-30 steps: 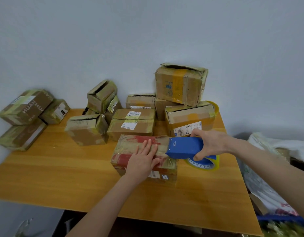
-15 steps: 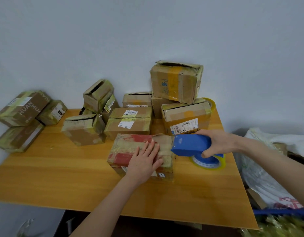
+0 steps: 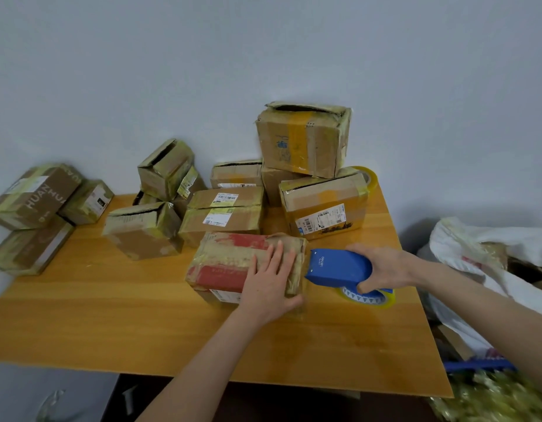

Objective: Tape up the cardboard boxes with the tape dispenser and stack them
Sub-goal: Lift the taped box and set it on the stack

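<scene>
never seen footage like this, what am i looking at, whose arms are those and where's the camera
There is no machine: the camera sits on a person's head and looks down at their own arms. The left hand presses flat on a red-marked cardboard box on a wooden table. The right hand grips a blue tape dispenser, its front edge at the box's right end. Behind lie more cardboard boxes, some stacked. A white bag sits right of the table.

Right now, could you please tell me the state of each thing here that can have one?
Red-and-brown cardboard box, flaps closed, lying flat.
Left hand, open, pressing that box.
Blue plastic tape dispenser, nose at the box's right end.
Right hand, gripping the dispenser.
Topmost brown cardboard box, top flaps gaping.
</scene>
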